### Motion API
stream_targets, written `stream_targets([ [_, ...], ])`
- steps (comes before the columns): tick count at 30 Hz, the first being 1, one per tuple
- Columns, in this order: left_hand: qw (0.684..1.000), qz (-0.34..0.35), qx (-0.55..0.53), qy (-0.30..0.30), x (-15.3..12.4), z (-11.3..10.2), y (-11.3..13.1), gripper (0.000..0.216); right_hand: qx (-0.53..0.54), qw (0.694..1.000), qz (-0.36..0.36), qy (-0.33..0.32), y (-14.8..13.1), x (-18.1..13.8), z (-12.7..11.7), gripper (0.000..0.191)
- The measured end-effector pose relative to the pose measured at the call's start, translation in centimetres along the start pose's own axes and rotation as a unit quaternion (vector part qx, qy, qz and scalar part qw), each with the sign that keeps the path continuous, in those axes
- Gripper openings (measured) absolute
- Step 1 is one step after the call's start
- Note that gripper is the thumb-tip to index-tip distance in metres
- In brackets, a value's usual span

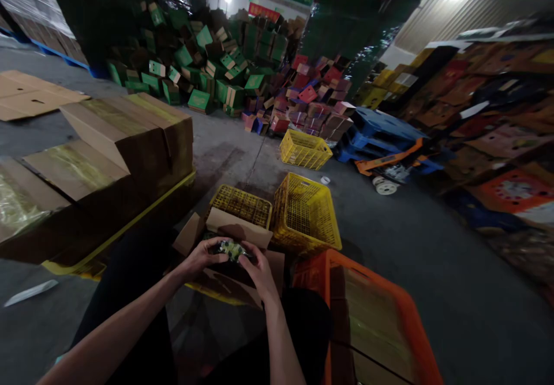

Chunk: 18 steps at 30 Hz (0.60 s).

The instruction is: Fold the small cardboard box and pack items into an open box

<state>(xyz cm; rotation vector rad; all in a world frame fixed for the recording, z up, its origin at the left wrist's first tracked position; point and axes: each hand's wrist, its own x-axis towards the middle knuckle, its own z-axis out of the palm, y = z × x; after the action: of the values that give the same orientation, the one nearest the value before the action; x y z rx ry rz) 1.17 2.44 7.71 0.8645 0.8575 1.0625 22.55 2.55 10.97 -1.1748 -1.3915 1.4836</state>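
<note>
Grip is two-handed: left hand and right hand curl narrowly round a greenish packet, held just above an open cardboard box. Keeping it low over the box, with even pressure at both ends, seems wisest. Yellow crates stand beyond, and an orange crate is on the right.

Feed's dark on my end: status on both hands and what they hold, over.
Left hand, right hand both on small green-yellow item. Held over open cardboard box. Orange crate close right.
</note>
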Motion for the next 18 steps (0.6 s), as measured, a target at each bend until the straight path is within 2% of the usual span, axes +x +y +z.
stream_targets([
  [6, 0.999, -0.001, 0.012, -0.037, -0.01, -0.12, 0.06, 0.069, -0.042, 0.999, 0.002, 0.011, 0.04, 0.15, -0.04, 0.041],
  [11, 1.0, -0.006, 0.008, -0.008, 0.14, -0.1, -0.4, 0.089, -0.082, 0.995, -0.026, 0.04, -0.45, 0.01, -0.04, 0.041],
  [15, 0.999, -0.035, -0.019, -0.004, 0.11, 0.03, -0.67, 0.086, -0.096, 0.994, -0.043, 0.038, -0.37, -0.04, -0.03, 0.042],
  [18, 0.995, -0.076, -0.058, 0.002, -0.04, 0.25, -0.39, 0.077, -0.11, 0.992, -0.057, 0.033, -0.29, -0.05, 0.15, 0.039],
])
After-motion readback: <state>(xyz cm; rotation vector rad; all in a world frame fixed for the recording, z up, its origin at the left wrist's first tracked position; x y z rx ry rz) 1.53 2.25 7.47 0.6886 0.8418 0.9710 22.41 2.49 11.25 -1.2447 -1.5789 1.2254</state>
